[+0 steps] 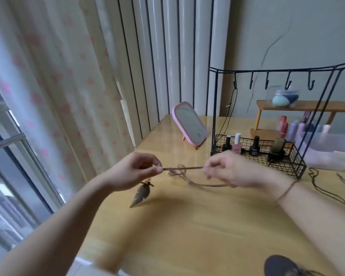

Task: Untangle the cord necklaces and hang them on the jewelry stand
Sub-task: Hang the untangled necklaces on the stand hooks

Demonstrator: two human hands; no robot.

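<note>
Both grips pinch the brown cord necklace [182, 168], left hand [134, 172] and right hand [234, 170] stretching it above the surface [187, 226], its feather pendant [140, 195] dangling beneath the left hand, near the jewelry stand [267, 116].

blurred brown cord [182, 168] knot unreadable; jewelry stand [217, 108] cut off right
</note>
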